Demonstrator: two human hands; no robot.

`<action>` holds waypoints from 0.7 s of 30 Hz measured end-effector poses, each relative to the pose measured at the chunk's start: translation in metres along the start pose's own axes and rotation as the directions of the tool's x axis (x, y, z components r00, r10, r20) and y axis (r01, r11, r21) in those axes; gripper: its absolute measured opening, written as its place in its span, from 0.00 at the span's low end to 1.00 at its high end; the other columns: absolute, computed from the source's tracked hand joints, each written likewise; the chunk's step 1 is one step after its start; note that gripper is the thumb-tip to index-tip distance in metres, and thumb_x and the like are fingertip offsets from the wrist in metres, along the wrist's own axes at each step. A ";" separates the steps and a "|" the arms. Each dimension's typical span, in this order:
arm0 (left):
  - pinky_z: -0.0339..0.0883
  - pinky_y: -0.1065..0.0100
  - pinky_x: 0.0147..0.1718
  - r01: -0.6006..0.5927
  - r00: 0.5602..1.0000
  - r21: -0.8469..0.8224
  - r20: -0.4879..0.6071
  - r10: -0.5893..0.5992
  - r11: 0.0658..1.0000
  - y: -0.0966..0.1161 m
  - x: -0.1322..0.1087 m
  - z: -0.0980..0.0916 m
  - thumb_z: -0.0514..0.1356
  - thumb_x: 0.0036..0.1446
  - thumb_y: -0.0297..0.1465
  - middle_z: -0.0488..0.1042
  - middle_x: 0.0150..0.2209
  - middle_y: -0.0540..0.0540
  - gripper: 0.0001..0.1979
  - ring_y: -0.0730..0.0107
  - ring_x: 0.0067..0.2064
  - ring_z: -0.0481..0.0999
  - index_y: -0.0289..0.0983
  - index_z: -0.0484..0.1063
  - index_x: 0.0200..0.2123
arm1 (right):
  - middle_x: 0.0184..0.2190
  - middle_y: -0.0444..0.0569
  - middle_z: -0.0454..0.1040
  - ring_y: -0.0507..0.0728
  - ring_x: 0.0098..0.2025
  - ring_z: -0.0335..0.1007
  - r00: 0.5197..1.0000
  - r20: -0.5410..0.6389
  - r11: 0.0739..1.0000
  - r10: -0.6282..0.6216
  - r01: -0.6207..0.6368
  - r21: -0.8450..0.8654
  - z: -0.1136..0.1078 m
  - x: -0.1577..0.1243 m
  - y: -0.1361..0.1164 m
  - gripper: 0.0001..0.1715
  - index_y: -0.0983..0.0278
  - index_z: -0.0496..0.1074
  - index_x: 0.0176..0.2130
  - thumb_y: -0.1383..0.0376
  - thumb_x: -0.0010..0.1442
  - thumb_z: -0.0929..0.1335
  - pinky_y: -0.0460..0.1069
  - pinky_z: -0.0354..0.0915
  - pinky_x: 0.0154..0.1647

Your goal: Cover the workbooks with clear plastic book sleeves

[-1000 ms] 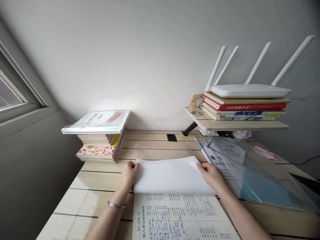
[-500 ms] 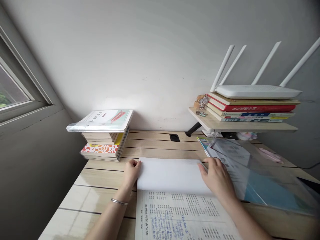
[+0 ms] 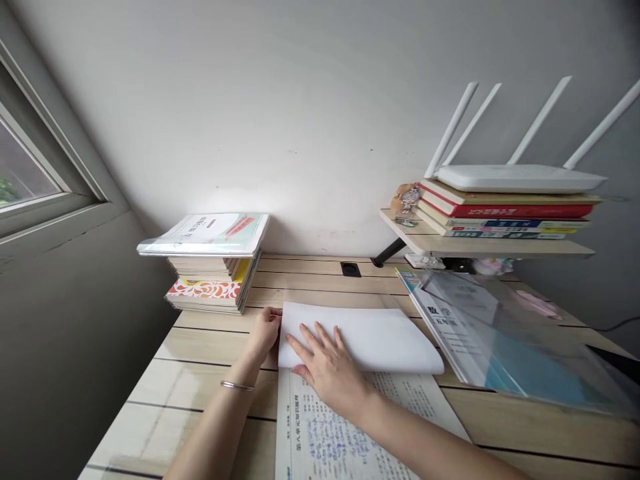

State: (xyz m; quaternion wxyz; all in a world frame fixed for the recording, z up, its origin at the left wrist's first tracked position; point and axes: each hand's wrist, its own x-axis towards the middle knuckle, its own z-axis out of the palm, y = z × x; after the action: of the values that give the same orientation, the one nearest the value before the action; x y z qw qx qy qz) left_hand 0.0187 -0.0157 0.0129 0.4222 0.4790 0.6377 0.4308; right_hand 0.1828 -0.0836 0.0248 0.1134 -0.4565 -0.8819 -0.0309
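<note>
Since 0.5 s ago, head view: R hand (image 3: 330, 370) crossed from right edge of sheet (image 3: 385, 337) to its left part. It's now flat, fingers spread, palm down on sheet, gripping nothing. L hand (image 3: 263, 333) is just left of it, fingers curled at sheet's left edge; can't tell if pinching. Sheet lies under R hand, over top of workbook (image 3: 325, 443). Book stack (image 3: 213, 267) sits beyond L hand.

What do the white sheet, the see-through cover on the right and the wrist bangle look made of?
White sheet: matte paper, it curls softly at the fold. Cover: likely thin glossy plastic, print shows through, glare on it. Bangle: apparently polished metal, thin and silvery.
</note>
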 end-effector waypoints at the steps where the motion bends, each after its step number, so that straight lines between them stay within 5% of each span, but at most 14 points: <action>1: 0.62 0.70 0.27 0.023 0.999 -0.030 0.040 -0.022 0.999 0.001 0.000 -0.002 0.56 0.47 0.28 0.72 0.24 0.48 0.08 0.70 0.27 0.71 0.34 0.67 0.34 | 0.62 0.55 0.59 0.73 0.61 0.54 1.000 -0.004 1.000 0.014 -0.014 0.006 0.001 0.001 0.000 0.28 0.55 0.57 0.62 0.55 0.64 0.60 0.73 0.53 0.54; 8: 0.65 0.69 0.32 0.155 0.965 -0.251 0.247 -0.092 0.955 0.003 -0.002 -0.017 0.60 0.40 0.20 0.74 0.29 0.47 0.27 0.70 0.30 0.74 0.35 0.59 0.47 | 0.63 0.54 0.56 0.73 0.62 0.51 1.000 0.001 0.999 0.018 -0.018 0.036 0.000 0.002 0.002 0.30 0.53 0.53 0.63 0.55 0.64 0.60 0.73 0.53 0.54; 21: 0.61 0.73 0.26 0.051 0.967 -0.160 0.253 -0.009 0.986 -0.010 -0.008 -0.022 0.59 0.39 0.18 0.74 0.25 0.51 0.37 0.75 0.25 0.71 0.32 0.56 0.56 | 0.63 0.53 0.56 0.71 0.63 0.51 0.997 0.039 0.997 -0.067 0.066 0.029 0.001 0.007 0.009 0.29 0.54 0.53 0.63 0.53 0.65 0.57 0.73 0.52 0.55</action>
State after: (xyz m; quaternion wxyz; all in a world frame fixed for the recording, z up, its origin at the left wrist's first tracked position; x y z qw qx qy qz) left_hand -0.0032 -0.0288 0.0103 0.5446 0.4832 0.5482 0.4115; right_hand 0.1863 -0.0726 0.0253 0.1010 -0.4258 -0.8991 -0.0134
